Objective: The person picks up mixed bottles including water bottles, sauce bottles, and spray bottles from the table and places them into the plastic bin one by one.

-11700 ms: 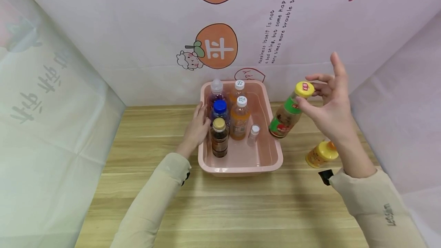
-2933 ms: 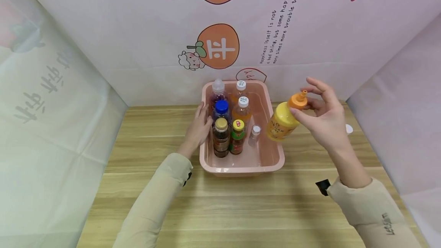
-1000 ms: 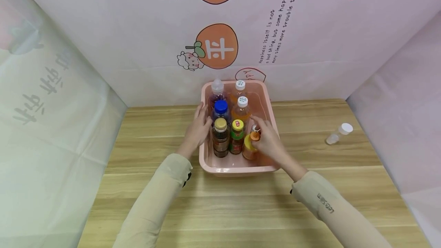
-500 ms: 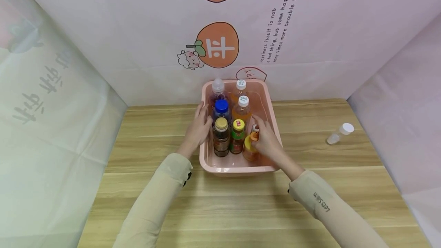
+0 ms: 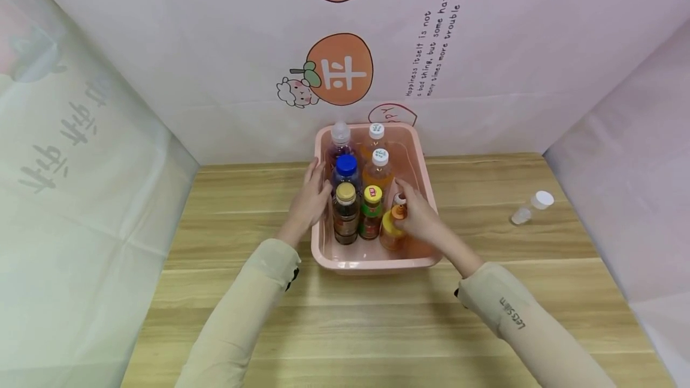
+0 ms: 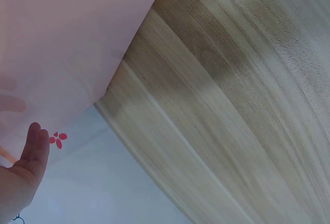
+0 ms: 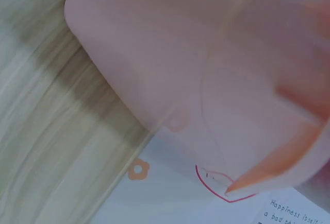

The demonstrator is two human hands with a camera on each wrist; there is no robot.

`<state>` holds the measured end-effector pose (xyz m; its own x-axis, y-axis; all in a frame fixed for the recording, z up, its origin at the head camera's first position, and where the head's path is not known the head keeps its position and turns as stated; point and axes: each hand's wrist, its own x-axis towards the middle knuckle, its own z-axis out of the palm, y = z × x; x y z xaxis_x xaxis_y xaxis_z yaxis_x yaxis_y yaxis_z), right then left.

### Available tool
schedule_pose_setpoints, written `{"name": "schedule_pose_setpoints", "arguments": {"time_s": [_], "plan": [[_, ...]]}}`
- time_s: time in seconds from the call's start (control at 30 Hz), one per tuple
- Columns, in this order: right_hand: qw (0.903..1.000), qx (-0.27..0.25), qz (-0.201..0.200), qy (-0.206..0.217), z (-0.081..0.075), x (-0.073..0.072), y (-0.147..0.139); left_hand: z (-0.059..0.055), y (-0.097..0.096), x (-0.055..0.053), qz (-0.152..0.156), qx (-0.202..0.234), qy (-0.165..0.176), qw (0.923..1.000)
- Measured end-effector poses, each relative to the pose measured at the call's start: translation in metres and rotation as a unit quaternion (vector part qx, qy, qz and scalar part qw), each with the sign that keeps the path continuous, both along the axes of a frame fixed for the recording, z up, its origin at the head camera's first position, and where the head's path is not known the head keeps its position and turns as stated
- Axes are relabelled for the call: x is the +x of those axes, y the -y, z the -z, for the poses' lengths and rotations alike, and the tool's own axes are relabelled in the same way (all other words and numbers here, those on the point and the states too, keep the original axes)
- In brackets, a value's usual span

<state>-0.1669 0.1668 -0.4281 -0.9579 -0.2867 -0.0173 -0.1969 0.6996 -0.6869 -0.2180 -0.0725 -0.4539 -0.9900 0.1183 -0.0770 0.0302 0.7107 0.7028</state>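
Observation:
In the head view, my right hand (image 5: 423,220) reaches into the pink plastic bin (image 5: 372,265). Its thumb and index finger are round the orange nozzle cap of a yellow squeeze bottle (image 5: 392,238), which stands upright inside. To its left are a yellow-capped bottle with a green label (image 5: 371,226) and a gold-capped dark bottle (image 5: 345,226). A white-capped vial (image 5: 399,198) is partly hidden behind the squeeze bottle. My left hand (image 5: 307,202) rests on the bin's left rim; in the left wrist view its fingers (image 6: 37,154) lie straight along the outer wall.
Farther back in the bin stand a blue-capped bottle (image 5: 347,166), two white-capped orange drink bottles (image 5: 380,172) and a clear-capped purple bottle (image 5: 341,142). Another white-capped vial (image 5: 533,206) is on the wooden table at right. A printed cloth (image 5: 480,76) hangs behind.
Earlier my right hand held the green-labelled bottle, now standing in the bin. Since then the squeeze bottle has come over the right rim into it. In the last second, little has moved.

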Motion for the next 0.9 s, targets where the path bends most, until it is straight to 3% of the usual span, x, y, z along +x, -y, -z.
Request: {"name": "schedule_pose_setpoints", "arguments": {"time_s": [0.13, 0.3, 0.43, 0.63, 0.8, 0.9], "plan": [[0.9991, -0.036, -0.021, 0.006, -0.006, -0.002, -0.005, 0.000, 0.000, -0.001, 0.000, 0.002, -0.003, 1.0000], [0.9912, -0.117, -0.043, 0.045, -0.017, -0.006, -0.020, 0.001, 0.000, -0.001, 0.002, -0.004, -0.003, 1.0000], [0.9875, -0.146, -0.033, 0.048, -0.027, -0.009, -0.036, 0.001, 0.000, -0.001, 0.001, -0.003, -0.002, 1.0000], [0.9791, -0.201, 0.027, -0.022, -0.038, -0.012, -0.068, 0.002, 0.001, 0.000, 0.002, -0.010, 0.000, 0.9999], [0.9657, -0.226, 0.101, -0.080, -0.042, -0.018, -0.101, 0.001, 0.001, 0.000, -0.001, -0.011, -0.001, 0.9999], [0.9531, -0.244, 0.155, -0.089, -0.041, -0.022, -0.122, 0.001, 0.001, 0.000, -0.002, -0.012, 0.002, 0.9999]]}}
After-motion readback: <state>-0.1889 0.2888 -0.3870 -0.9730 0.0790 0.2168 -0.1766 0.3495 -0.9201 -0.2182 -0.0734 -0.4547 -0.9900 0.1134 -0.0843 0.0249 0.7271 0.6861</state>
